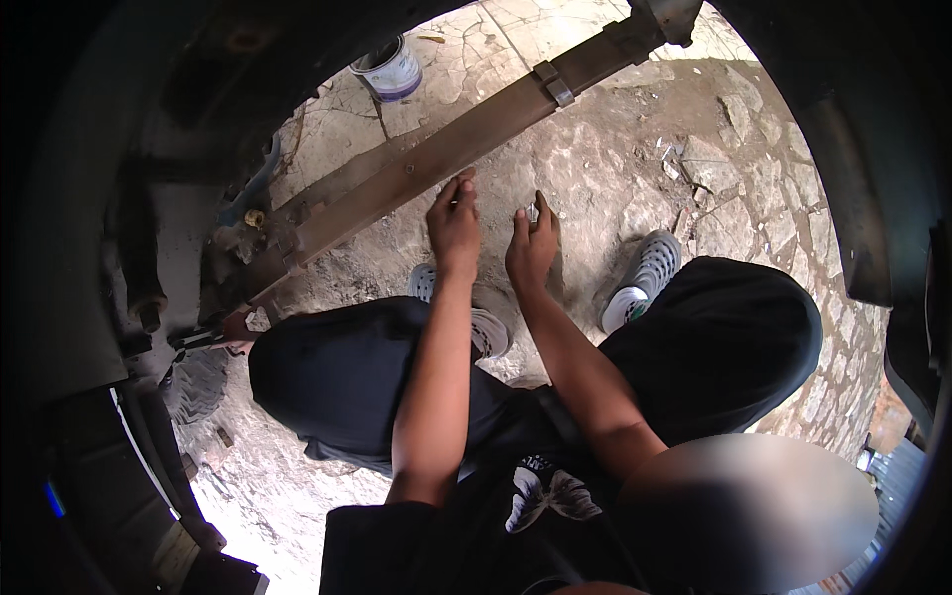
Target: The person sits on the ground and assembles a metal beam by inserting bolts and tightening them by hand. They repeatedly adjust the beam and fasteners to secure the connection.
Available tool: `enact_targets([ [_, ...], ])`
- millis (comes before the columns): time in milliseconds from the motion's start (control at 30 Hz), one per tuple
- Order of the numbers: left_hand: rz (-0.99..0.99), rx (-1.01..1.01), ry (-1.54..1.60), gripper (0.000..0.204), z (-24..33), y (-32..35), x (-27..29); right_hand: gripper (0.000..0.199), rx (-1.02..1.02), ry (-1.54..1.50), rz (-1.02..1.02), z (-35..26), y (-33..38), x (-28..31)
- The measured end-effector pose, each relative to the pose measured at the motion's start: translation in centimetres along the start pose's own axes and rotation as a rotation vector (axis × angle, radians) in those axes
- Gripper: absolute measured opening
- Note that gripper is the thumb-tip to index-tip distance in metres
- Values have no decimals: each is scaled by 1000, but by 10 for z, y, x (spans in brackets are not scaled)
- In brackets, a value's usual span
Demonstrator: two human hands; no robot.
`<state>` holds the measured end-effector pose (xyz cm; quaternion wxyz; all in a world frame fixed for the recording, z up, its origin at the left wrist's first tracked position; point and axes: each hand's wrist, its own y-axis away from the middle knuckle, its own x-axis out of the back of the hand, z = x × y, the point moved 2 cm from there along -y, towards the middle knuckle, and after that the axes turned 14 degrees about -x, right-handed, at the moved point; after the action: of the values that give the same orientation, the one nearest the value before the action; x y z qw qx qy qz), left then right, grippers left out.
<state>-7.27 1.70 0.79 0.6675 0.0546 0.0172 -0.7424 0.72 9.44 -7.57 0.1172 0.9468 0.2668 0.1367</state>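
Observation:
A long brown metal leaf spring (pixel 426 164) runs slantwise above both of my hands, with a metal clip (pixel 553 84) strapped round its upper right part. My left hand (pixel 455 230) is raised just below the middle of the spring. Its fingers are bent and drawn together near the spring's lower edge; whether they touch it, and what they hold, I cannot make out. To the right, apart from the spring, is my right hand (pixel 534 248). Its thumb and fingers close round a small, pale, shiny thing, too small to name.
A white and purple bucket (pixel 393 71) stands on cracked tiles beyond the spring. Dark vehicle bodywork (pixel 878 188) curves round the sides. At the left is a ribbed tyre (pixel 196 382). Rough stone ground (pixel 595 164) lies under my grey clogs (pixel 650 273).

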Motion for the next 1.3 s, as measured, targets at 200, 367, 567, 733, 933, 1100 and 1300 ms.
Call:
enact_targets([
  [200, -80, 122, 25, 29, 28, -20, 7, 34, -111, -596, -175, -44, -1, -24],
  [367, -44, 40, -19, 28, 25, -53, 2, 32, -182, -648, -148, -59, 1, -14],
  [567, -146, -753, -849, 13, 29, -102, 4, 31, -150, -610, -18, -63, -30, 10],
  [733, -376, -839, -979, 13, 22, -104, 8, 32, -110, -598, 35, -51, -50, 39],
  [933, -281, -824, -1032, 9, 19, -93, -4, 34, -124, -433, 76, -47, -75, 49],
  [1100, -160, -592, -936, 12, 31, -128, -32, 35, -154, -369, 0, -51, -72, 39],
  [1300, -207, -619, -885, 15, 19, -101, -3, 35, -140, -311, -1, -57, -67, 35],
])
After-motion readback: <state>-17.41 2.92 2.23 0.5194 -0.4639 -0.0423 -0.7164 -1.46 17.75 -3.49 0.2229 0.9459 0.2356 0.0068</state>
